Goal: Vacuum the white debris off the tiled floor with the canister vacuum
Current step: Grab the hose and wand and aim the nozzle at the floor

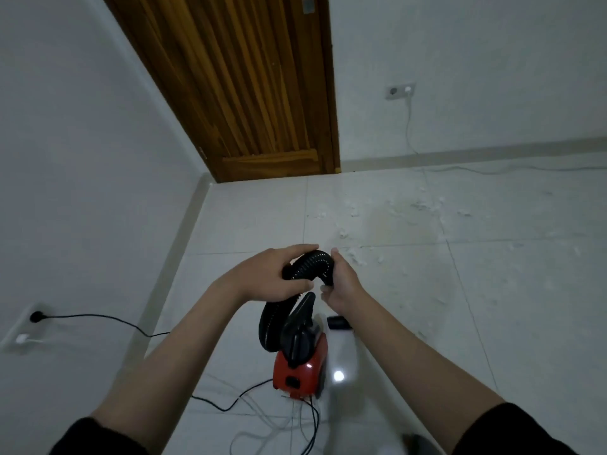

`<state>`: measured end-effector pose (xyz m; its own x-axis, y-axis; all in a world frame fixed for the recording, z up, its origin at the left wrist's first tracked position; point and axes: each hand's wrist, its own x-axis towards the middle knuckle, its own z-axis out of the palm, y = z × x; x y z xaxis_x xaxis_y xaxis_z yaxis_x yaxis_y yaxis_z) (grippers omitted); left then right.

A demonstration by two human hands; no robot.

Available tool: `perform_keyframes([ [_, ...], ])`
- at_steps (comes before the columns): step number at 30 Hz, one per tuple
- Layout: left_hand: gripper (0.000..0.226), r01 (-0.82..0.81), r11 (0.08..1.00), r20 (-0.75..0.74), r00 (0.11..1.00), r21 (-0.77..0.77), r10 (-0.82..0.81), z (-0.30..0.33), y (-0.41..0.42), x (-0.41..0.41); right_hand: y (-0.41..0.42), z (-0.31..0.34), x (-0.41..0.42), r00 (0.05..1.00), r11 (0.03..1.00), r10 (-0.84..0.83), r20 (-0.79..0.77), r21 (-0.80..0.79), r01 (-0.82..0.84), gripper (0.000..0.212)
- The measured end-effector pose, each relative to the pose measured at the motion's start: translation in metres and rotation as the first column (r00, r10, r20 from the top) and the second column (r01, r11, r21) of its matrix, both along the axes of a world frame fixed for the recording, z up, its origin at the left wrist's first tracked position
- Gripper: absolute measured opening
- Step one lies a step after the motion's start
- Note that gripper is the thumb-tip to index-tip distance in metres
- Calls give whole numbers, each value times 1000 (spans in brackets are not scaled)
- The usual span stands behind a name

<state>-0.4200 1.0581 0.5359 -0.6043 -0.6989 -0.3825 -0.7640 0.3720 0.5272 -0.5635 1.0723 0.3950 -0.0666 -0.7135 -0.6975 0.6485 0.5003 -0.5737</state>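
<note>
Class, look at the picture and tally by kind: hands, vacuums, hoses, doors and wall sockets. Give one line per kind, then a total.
Hands: 2, left hand and right hand
Vacuums: 1, red vacuum
Hoses: 1, black hose
Doors: 1, wooden door
Wall sockets: 2, socket by the door and socket on the left wall
Total: 7

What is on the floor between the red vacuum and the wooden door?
In the head view, only bare tiled floor lies between the red vacuum and wooden door; the hands hold the hose above it.
</note>
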Motion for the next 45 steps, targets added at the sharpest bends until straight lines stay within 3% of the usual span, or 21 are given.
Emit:
perform_keyframes([
  [8,51,189,979,173,965,72,-199,-49,53,65,60,-48,73,988,984,-146,47,111,140,9],
  [11,54,187,978,178,963,97,-202,-74,70,84,73,-69,90,989,980,-141,40,149,134,12],
  [16,57,84,978,111,988,190,-106,-110,86,110,87,-97,102,992,970,-124,29,213,115,34],
  [20,47,-82,921,-81,989,381,122,-125,101,113,91,-111,106,994,966,-108,-25,234,111,17],
  [24,28,-227,853,-163,928,470,336,-137,114,109,96,-117,113,995,973,-88,-56,208,98,25],
  [28,40,-343,649,-114,824,679,555,-137,125,97,101,-119,108,997,984,-31,-74,172,43,39],
  [32,50,-331,581,-90,811,743,578,-145,133,89,110,-122,98,997,992,49,-53,115,-42,19],
  [37,53,-340,600,-41,847,724,530,-157,148,83,124,-131,91,990,981,136,-43,144,-128,9],
  [41,52,-354,570,1,850,741,527,-164,159,81,137,-146,87,968,960,240,-67,165,-226,32],
  [45,53,-318,673,-10,901,668,435,-174,172,85,152,-155,84,963,947,269,17,181,-267,68],
])
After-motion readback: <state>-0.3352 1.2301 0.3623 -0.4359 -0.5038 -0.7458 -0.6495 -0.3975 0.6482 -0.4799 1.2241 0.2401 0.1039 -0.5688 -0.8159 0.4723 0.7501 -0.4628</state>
